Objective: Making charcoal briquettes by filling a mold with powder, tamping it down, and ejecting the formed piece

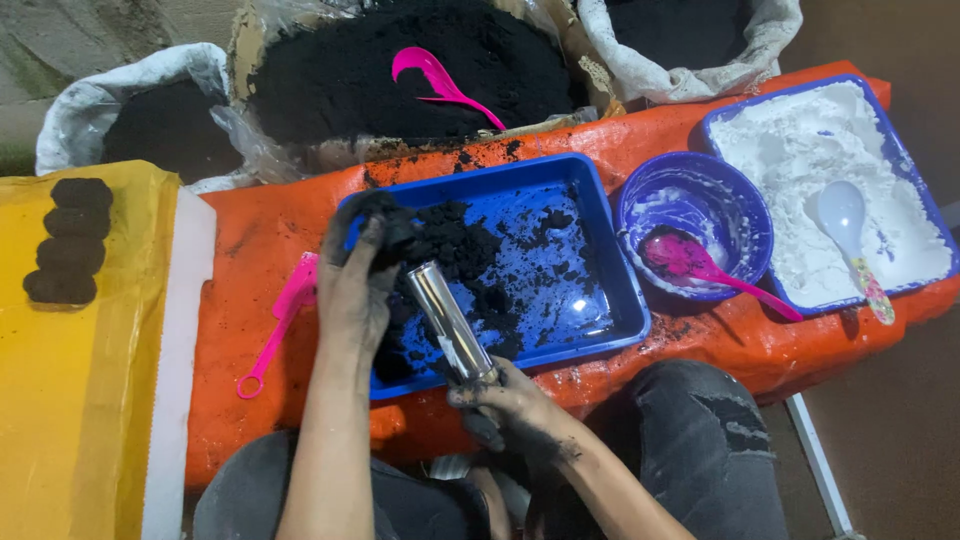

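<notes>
My right hand point(505, 400), smeared black, grips the lower end of a shiny metal tube point(447, 318) that slants up over a blue tray point(610, 270). My left hand point(355, 285) is closed around a clump of black powder point(455, 250) at the tray's left rim, just beside the tube's upper mouth. Loose black powder lies piled in the tray's left half.
An orange sheet point(260, 240) covers the work surface. A pink scoop point(275, 330) lies left of the tray. A purple bowl point(700, 205) with a pink spoon and a blue tray of white powder point(800, 150) sit right. Sacks of black powder point(400, 60) stand behind. Black pressed discs point(70, 240) rest on yellow sheet.
</notes>
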